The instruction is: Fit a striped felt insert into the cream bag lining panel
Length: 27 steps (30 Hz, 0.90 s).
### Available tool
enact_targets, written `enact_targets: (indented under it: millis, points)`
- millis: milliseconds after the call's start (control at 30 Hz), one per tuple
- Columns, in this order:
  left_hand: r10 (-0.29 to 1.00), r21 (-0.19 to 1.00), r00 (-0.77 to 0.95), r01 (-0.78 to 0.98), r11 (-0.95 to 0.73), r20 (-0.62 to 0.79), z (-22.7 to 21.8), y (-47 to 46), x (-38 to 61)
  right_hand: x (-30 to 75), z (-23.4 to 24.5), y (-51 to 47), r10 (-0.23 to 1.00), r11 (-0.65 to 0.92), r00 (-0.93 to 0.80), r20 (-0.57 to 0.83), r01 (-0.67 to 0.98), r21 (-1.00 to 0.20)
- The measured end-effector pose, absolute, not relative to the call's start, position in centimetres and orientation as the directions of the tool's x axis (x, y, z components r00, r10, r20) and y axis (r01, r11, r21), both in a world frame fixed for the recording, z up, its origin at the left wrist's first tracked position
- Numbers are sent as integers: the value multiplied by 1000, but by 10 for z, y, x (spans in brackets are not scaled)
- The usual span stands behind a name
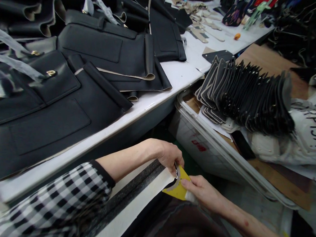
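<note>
Over my lap lies a long piece [147, 193] with a pale underside and a dark grey band along it. My left hand [168, 155] is closed over the far end of this piece, its fingertips curled down at the edge. In my right hand [200, 190] is a flat yellow tool [182, 183], pinched between thumb and fingers. Its grey curved edge meets the end of the piece, just below my left fingertips. The fingers under the yellow tool are hidden.
Black leather bag parts [44, 121] with gold fittings cover the white table [159, 100] at the left. To the right, a clear plastic bin [199, 150] carries a row of black flaps [251, 96] and plastic-wrapped parts [306, 125]. Leather scraps [202, 22] lie farther back.
</note>
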<state>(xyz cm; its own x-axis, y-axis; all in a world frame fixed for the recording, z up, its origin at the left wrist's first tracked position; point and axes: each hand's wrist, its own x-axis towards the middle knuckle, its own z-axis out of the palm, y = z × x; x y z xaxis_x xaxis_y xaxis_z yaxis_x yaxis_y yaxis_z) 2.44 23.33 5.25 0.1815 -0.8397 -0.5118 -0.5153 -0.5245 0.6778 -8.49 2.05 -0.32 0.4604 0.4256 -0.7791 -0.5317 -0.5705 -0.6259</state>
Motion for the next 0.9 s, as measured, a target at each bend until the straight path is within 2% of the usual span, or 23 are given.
enact_targets:
  millis: [167, 367, 467, 667, 800, 900]
  points:
    - [-833, 640, 222, -550, -537, -507, 47, 239, 26, -87, -2, 34, 429, -561, 493, -757, -511, -651]
    - [-822, 609, 237, -573, -549, -518, 57, 251, 29, -87, -2, 52, 505, -483, 517, -691, -495, -723]
    - [-803, 583, 271, -571, -578, -530, 66, 259, 25, -91, -8, 56, 492, -508, 499, -714, -502, -700]
    - [-743, 466, 569, -582, -667, -353, 74, 260, -4, -103, -13, 73, 327, -536, 470, -820, -622, -571]
    - [-668, 376, 692, -562, -736, -274, 75, 259, -19, -108, 3, 89, 325, -507, 414, -850, -682, -527]
    - [-599, 388, 784, -507, -769, -162, 75, 265, -26, -115, 17, 98, 350, -445, 374, -859, -741, -504]
